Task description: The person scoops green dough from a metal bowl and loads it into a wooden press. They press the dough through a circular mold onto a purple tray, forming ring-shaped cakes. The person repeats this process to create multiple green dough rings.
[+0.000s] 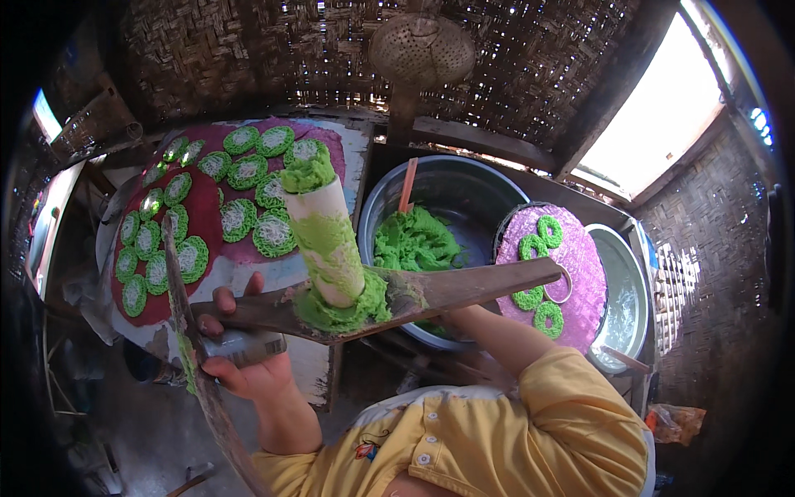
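A wooden board with tapered handles (447, 296) spans the middle, with an upright white cylinder (330, 240) smeared with green dough rising from it. Green dough (344, 311) clings around the cylinder's foot and caps its top. My left hand (261, 373) is closed around a grey cylinder (248, 348), its fingers also at the board's left end. A second long wooden piece (203, 364), dough-smeared, crosses beside that hand. Beneath the board's right half, my right hand (455, 319) is mostly hidden; its fingers do not show. It is near the large basin (489, 178) holding green dough (414, 240).
Left lie red and pink sheets (199, 219) with several round green lacy pieces (275, 232), white in their centres. On the right, a round pink surface (584, 282) carries green rings (548, 319), beside a basin of water (625, 286). A perforated scoop (422, 50) hangs on the woven wall.
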Action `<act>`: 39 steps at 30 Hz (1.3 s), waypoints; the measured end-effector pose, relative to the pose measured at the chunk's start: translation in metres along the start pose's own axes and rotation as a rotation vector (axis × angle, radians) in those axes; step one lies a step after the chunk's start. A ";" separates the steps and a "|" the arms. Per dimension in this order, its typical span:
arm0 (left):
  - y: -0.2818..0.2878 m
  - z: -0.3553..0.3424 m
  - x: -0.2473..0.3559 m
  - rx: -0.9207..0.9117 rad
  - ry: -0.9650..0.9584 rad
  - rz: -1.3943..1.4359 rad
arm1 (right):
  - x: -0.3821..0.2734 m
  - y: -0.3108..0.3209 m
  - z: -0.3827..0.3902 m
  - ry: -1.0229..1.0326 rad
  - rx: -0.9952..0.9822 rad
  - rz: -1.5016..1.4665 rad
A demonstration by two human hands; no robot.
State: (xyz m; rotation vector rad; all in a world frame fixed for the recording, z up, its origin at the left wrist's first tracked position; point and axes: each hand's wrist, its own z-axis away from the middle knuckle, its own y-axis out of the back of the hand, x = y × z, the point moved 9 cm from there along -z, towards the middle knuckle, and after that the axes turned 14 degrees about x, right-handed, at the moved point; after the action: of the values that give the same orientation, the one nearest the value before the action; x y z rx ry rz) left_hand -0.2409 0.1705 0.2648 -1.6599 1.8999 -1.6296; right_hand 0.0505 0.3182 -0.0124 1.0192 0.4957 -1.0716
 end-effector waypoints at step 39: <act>-0.076 0.042 -0.051 -0.354 0.320 -0.397 | -0.163 0.169 0.245 0.468 -0.599 -0.224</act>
State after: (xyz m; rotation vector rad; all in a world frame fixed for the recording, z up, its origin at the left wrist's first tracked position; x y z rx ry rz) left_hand -0.1452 0.1987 0.2798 -2.1402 2.2269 -1.8825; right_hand 0.0996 0.2023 0.3030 0.6769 1.2522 -0.7915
